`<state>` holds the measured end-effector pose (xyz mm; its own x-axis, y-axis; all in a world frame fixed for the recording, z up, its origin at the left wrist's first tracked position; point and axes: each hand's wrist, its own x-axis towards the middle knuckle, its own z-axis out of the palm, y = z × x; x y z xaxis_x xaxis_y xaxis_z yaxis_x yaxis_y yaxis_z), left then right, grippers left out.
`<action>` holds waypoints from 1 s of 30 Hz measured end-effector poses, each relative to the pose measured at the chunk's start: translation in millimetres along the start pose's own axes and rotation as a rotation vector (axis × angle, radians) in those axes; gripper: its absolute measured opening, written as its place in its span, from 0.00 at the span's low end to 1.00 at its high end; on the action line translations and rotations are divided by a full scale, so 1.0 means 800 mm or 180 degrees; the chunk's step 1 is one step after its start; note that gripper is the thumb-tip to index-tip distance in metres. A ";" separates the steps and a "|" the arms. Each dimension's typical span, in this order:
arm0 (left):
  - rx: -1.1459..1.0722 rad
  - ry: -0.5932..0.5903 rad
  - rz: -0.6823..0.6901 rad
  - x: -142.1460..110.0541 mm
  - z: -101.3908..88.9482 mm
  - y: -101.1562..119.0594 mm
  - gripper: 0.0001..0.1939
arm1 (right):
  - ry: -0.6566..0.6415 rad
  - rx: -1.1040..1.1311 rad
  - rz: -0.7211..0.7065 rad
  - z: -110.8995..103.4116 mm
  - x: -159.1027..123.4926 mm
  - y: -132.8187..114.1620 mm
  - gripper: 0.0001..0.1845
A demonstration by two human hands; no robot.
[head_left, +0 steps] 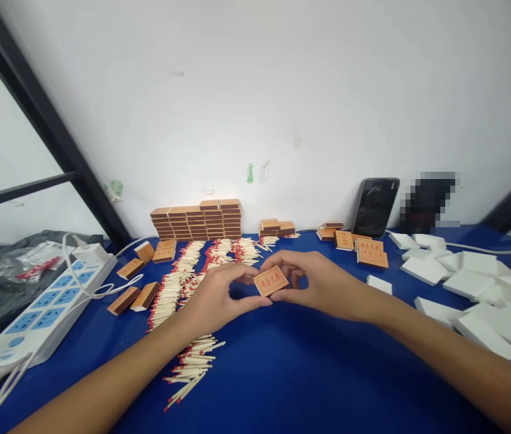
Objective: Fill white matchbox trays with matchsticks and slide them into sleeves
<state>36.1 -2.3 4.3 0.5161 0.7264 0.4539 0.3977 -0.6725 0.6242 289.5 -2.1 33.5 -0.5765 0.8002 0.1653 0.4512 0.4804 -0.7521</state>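
Between both hands, above the blue table, is a small orange-brown matchbox [271, 281] with red lettering on its upper face. My left hand [221, 292] grips its left end, thumb along the near edge. On the other end, my right hand [312, 278] closes with thumb and bent fingers. Whether the box's tray is inside cannot be seen. Long rows of red-tipped matches [169, 301] lie left of and behind my left hand, partly covered by it. A looser bunch of matches [194, 364] spreads out below my left wrist.
Stacked matchboxes [196, 222] stand against the wall. Loose matchboxes [123, 300] lie at left, near a white power strip [42, 307] with cables. More matchboxes [371, 253] sit at back right by a leaning phone [376, 207]. White box trays [481, 283] are heaped at right.
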 end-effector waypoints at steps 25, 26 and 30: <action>0.2455 0.0978 -0.1273 0.089 -0.212 -0.091 0.23 | 0.0368 -0.3049 -0.0245 -0.030 0.012 0.047 0.10; 0.2454 0.0961 -0.1263 0.091 -0.206 -0.094 0.23 | 0.0329 -0.3028 -0.0226 -0.030 0.012 0.047 0.10; 0.2464 0.1006 -0.1222 0.096 -0.188 -0.101 0.22 | 0.0223 -0.2985 -0.0108 -0.033 0.013 0.044 0.11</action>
<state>-70.6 128.8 84.2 0.0576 0.8476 0.5275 0.9545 -0.2017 0.2199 317.5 32.4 25.6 -0.5709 0.7856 0.2385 0.8169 0.5725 0.0697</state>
